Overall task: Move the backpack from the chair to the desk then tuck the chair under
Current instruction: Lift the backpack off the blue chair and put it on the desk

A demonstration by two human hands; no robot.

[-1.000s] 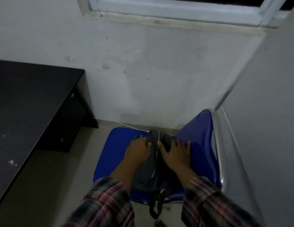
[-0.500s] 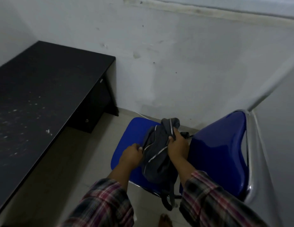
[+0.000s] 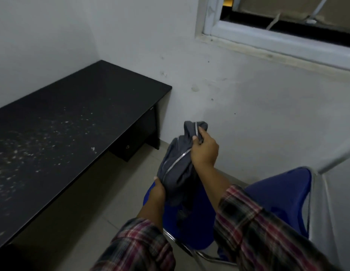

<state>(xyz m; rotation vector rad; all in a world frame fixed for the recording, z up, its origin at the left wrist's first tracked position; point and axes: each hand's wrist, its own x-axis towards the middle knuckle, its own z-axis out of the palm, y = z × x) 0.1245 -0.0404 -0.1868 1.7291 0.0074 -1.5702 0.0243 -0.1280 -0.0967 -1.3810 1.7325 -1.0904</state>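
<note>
Scanning from the left, we met one black table running along the left wall into the far corner. Its top was bare apart from pale specks and scuffs. We judged it the landing place for the bag, since nothing stood in the way there. Under its far end hung one dark drawer unit with a small round pull.

Moving right, we counted one grey backpack, held in the air over the near floor and the front of the seat, well apart from the table and no longer resting on anything. It sagged and folded, so we judged it nearly empty and light, which would explain a loose two-handed hold. We saw two silver zip lines on it.

Our left hand cupped the lower end from beneath, the fingers wrapped under the cloth and mostly hidden. Our right hand pinched the upper end, the fingers clamped on the fabric beside the zip. One hand carried the weight, we thought, and the other steered.

Further right and nearer stood one blue chair with a chrome frame, its seat vacated and its back toward the right wall, not yet tucked under. Above it, far right, was one window.
</note>
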